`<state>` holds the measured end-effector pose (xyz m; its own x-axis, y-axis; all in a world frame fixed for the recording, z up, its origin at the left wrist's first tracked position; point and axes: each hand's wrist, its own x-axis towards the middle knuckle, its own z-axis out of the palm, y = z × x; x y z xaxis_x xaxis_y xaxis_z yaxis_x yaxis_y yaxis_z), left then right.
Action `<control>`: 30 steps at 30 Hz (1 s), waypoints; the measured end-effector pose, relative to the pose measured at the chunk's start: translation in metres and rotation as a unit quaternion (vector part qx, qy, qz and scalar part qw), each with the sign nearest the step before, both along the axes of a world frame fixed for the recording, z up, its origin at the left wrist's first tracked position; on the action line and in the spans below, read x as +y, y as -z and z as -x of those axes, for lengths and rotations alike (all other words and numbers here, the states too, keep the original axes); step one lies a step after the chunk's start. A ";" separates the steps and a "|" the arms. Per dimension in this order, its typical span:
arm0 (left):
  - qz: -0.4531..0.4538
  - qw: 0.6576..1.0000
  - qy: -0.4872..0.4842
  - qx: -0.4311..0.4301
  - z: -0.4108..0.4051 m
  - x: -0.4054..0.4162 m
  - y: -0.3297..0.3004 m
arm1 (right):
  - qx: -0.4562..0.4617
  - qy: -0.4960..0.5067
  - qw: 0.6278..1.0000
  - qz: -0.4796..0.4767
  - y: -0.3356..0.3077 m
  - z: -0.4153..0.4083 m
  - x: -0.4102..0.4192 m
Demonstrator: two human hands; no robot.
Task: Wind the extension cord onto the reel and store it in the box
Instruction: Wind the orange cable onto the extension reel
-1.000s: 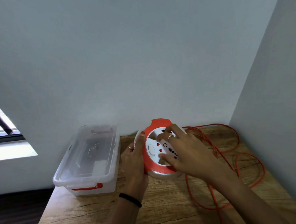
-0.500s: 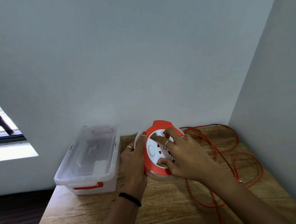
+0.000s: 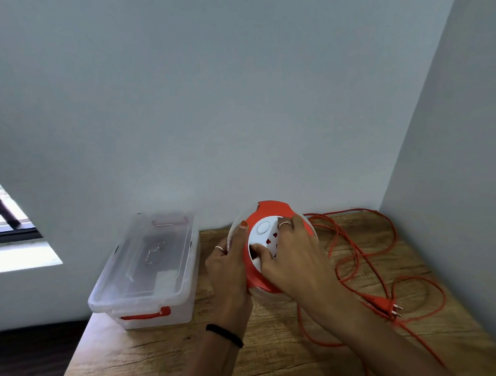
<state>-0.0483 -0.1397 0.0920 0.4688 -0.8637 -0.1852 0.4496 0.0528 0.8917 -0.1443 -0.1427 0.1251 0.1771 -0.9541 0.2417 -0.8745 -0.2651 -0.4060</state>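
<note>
**Winding under way, cord mostly loose**

Since a second ago the right hand (image 3: 296,260) has been turning round the reel's white face, its fingers now lying toward the reel's left side, and the plug (image 3: 389,307) has come into sight.

Head view: the reel (image 3: 273,215) is standing tilted near the desk's (image 3: 164,364) back edge, just right of the lidded box (image 3: 143,269) at the back-left corner. The left hand (image 3: 231,267) is gripping the reel's left rim, thumb over the orange edge, seemingly to brace it against the cranking. The right hand's fingers are curling into the face, apparently to turn it. The extension cord (image 3: 361,256) is sprawling in loops toward the desk's right edge, so winding looks barely begun.
</note>
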 end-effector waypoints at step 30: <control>0.007 0.999 0.031 -0.014 -0.018 -0.001 0.006 | 0.170 -0.216 0.958 -0.084 -0.015 0.023 -0.003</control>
<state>-0.0308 -0.1403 0.0858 0.4198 -0.8934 -0.1604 0.4273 0.0386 0.9033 -0.1674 -0.1457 0.1401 0.6049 -0.7946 -0.0512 -0.7876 -0.5877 -0.1852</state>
